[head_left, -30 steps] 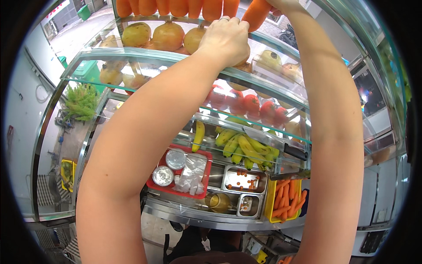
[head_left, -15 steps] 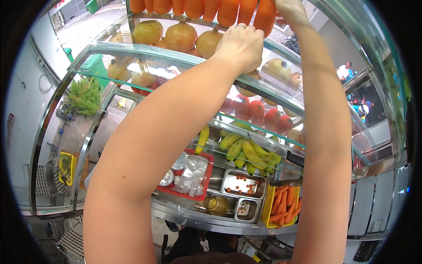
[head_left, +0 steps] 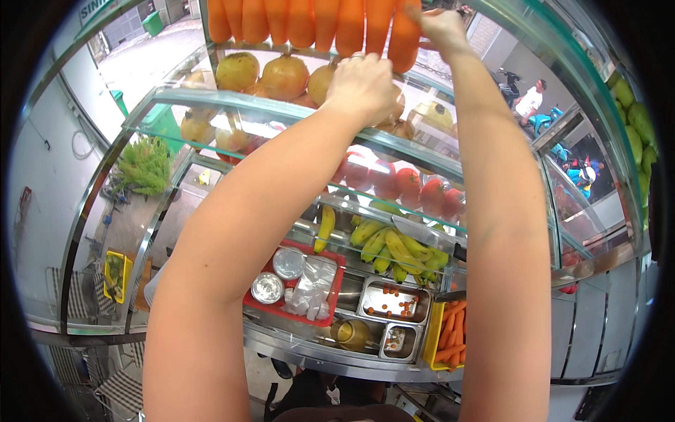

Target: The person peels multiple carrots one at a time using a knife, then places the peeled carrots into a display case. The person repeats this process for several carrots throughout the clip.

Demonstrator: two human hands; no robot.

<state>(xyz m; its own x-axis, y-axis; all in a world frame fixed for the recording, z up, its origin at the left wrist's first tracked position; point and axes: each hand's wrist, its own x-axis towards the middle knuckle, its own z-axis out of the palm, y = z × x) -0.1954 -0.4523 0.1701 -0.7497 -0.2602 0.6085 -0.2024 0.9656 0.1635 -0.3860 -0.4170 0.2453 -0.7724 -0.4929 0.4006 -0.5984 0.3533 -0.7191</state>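
Note:
A tight row of orange carrots [head_left: 302, 24] stands upright along the top of the glass display case. My left hand [head_left: 362, 88] is closed, knuckles up, against the lower ends of the carrots near the row's right part; whatever its fingers hold is hidden. Higher up and farther right, my right hand [head_left: 444, 32] has its thumb and fingers around the outer edge of the end carrot [head_left: 404, 35]. Below the row, large round yellowish fruits [head_left: 285, 77] sit on a glass shelf [head_left: 267, 109], partly behind my left hand.
Red tomatoes [head_left: 408, 186] and bananas [head_left: 397, 250] lie on lower levels. A red tray [head_left: 337, 281] holds round containers and plastic bags. Steel trays [head_left: 394, 301] contain small orange pieces; a yellow basket [head_left: 434, 337] of carrots stands beside them. Green fruit [head_left: 636, 130] hangs at far right.
The whole view has shifted slightly, so the case and both hands appear lower and farther left. Both hands keep their places at the carrot row, and more of my right hand shows.

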